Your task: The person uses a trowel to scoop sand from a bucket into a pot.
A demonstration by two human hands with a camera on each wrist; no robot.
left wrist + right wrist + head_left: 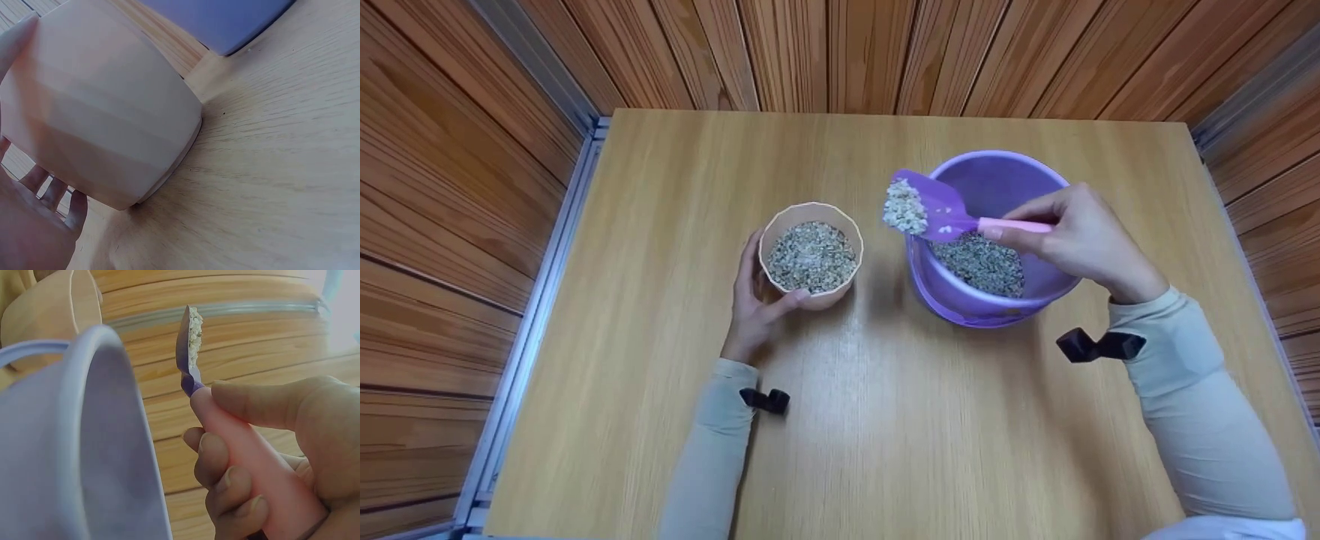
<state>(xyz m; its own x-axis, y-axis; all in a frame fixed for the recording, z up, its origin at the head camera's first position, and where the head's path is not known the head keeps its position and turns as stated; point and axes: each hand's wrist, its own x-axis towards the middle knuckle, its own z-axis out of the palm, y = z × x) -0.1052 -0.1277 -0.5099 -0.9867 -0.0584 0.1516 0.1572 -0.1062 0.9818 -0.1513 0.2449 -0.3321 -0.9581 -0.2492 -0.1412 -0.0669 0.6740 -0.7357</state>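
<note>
A small purple shovel with a pink handle carries pale gravel on its blade. My right hand grips that handle, holding the shovel above the left rim of a purple bucket. Grey gravel lies in the bottom of the bucket. To the left stands a peach faceted pot, filled with similar gravel to a little below its rim. My left hand holds the pot from its left side, thumb at the near rim and fingers around the far side.
Both containers stand on a light wooden table, with a gap between them. Wood-panelled walls close off the back and sides. A metal rail runs along the left edge. A black wrist device sits on the right sleeve.
</note>
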